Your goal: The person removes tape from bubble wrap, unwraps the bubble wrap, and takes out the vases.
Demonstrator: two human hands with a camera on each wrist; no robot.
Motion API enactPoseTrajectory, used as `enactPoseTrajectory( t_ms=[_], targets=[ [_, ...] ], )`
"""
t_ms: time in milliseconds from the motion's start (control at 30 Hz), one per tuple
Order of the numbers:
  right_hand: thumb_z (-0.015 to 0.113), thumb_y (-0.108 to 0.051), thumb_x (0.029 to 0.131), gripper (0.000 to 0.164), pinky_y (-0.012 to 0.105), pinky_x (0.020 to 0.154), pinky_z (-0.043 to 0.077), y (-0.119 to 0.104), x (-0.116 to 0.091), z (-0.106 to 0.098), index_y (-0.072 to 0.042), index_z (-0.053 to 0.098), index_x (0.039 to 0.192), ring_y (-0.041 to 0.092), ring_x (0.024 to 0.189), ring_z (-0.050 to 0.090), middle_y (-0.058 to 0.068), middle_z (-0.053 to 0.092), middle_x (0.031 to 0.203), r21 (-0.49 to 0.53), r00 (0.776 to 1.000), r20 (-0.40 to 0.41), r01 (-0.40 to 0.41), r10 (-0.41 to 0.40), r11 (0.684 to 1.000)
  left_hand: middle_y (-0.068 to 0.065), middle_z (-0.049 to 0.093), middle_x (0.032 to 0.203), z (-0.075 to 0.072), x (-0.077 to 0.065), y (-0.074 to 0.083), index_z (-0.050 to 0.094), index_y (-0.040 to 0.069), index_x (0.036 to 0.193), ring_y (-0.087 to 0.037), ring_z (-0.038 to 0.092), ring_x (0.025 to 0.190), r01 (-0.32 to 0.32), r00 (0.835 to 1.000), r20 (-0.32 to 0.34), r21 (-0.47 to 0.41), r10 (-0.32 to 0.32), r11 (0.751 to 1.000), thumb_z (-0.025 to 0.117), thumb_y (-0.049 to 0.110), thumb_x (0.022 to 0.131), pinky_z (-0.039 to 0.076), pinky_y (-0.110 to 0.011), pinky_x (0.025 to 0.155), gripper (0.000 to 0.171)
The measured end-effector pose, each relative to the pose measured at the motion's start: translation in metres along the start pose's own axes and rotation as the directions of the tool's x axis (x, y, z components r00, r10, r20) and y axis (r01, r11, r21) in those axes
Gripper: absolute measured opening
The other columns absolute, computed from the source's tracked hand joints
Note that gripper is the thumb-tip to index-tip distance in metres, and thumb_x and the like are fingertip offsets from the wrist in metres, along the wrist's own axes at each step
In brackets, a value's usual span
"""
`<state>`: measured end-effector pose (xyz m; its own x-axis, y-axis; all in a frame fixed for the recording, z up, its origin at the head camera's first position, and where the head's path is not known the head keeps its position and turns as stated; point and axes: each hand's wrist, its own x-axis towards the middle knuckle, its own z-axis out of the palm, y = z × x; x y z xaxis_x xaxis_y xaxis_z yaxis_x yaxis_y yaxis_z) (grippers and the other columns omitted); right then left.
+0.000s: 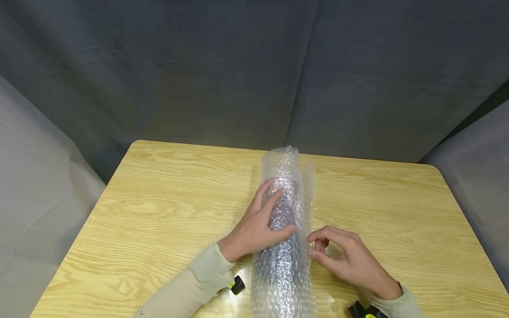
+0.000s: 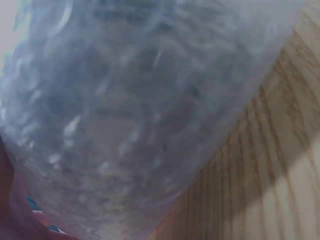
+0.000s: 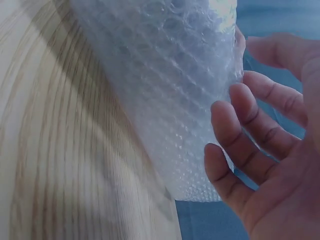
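Note:
A long roll of clear bubble wrap (image 1: 282, 269) lies on the table, pointing away from me. Something dark and bluish-purple shows through it, its shape blurred by the bubbles. My left hand (image 1: 256, 225) rests across the upper part of the roll, fingers spread and thumb lying over the top. To the right of the roll, my right hand (image 1: 347, 256) has loosely bent fingers, with thumb and index finger apart beside the wrap's loose edge (image 1: 308, 185). In the right wrist view, its fingertips (image 3: 225, 122) overlap the side of the bubble wrap (image 3: 165, 100).
The light wood table (image 1: 167, 194) has rounded far corners. Dark grey cloth (image 1: 222, 79) hangs behind it, and lighter grey panels (image 1: 36, 185) stand at both sides. The wrap's far end reaches close to the table's back edge.

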<state>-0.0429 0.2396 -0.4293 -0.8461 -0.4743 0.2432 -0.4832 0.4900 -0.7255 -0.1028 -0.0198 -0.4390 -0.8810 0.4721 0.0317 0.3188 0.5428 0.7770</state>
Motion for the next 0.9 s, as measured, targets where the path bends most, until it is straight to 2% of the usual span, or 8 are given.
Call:
enactPoseTrajectory(
  t_ms=[267, 567, 767, 900],
  targets=[
    [0.079, -0.012, 0.091, 0.027, 0.024, 0.06, 0.05, -0.0032, -0.0005, 0.006, -0.028, 0.069, 0.111, -0.006, 0.069, 0.054, -0.02, 0.061, 0.078, 0.009, 0.998, 0.048, 0.035, -0.035, 0.999, 0.005, -0.01, 0.177, -0.0008, 0.0008, -0.0006, 0.015, 0.033, 0.167, -0.039, 0.028, 0.158, 0.008, 1.0, 0.013, -0.007, -0.008, 1.0, 0.061, 0.07, 0.09, 0.039, -0.064, 0.119, 0.097],
    [0.077, -0.016, 0.093, 0.022, 0.023, 0.059, 0.051, -0.0084, -0.0005, 0.0079, -0.032, 0.066, 0.104, -0.009, 0.066, 0.053, -0.023, 0.062, 0.076, 0.02, 0.994, 0.1, 0.043, -0.045, 0.999, 0.005, -0.01, 0.177, -0.0031, 0.0025, -0.003, 0.014, 0.032, 0.167, -0.039, 0.027, 0.158, 0.017, 1.0, 0.008, -0.013, -0.016, 1.0, 0.061, 0.07, 0.091, 0.041, -0.065, 0.118, 0.097],
    [0.077, -0.015, 0.094, 0.022, 0.02, 0.053, 0.048, -0.0082, -0.0002, 0.008, -0.032, 0.065, 0.102, -0.01, 0.063, 0.049, -0.021, 0.061, 0.074, 0.04, 0.988, 0.122, 0.09, -0.094, 0.995, 0.005, -0.009, 0.177, -0.0033, 0.0038, -0.0038, 0.014, 0.033, 0.167, -0.04, 0.029, 0.157, 0.022, 1.0, 0.0, -0.018, -0.022, 1.0, 0.061, 0.069, 0.091, 0.042, -0.065, 0.117, 0.096],
    [0.077, -0.013, 0.093, 0.022, 0.02, 0.054, 0.05, -0.0083, -0.0009, 0.0086, -0.031, 0.065, 0.098, -0.011, 0.066, 0.051, -0.02, 0.062, 0.075, 0.057, 0.985, 0.118, 0.122, -0.128, 0.991, 0.005, -0.009, 0.177, -0.0028, 0.0045, -0.0039, 0.013, 0.033, 0.167, -0.04, 0.03, 0.157, 0.024, 1.0, -0.002, -0.019, -0.024, 1.0, 0.061, 0.069, 0.091, 0.042, -0.065, 0.117, 0.096]
  ],
)
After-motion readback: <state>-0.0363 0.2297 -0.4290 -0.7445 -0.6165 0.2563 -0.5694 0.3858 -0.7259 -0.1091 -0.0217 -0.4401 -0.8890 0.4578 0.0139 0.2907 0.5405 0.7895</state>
